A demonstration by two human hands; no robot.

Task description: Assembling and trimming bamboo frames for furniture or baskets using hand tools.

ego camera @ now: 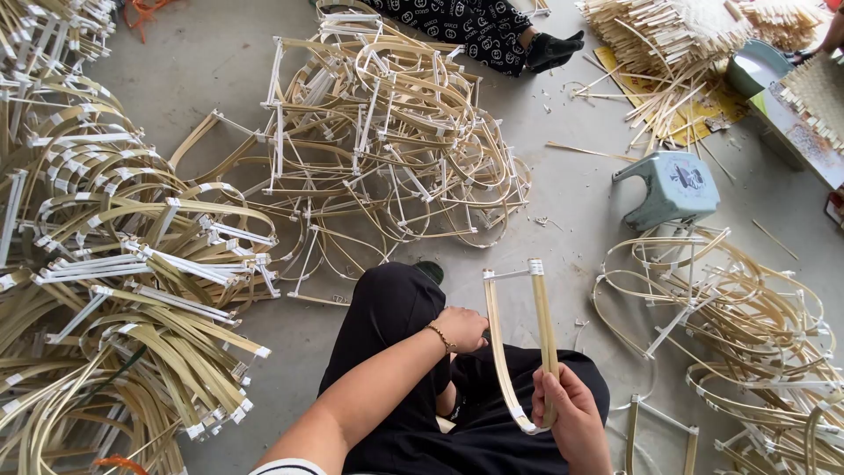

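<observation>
The right hand [571, 420] has its fingers wrapped tight around one leg of a pale U-shaped bent bamboo strip frame with a white crossbar [519, 352]. It stands up over the person's lap. The left hand [461, 329] is curled shut beside the other leg, touching it, I think. The frame looks made already and is being checked. Turning it next needs a soft grip, since it is thin and bendy.

Right hand [571, 413] gripping bamboo frame [519, 343] (U-shaped)
</observation>
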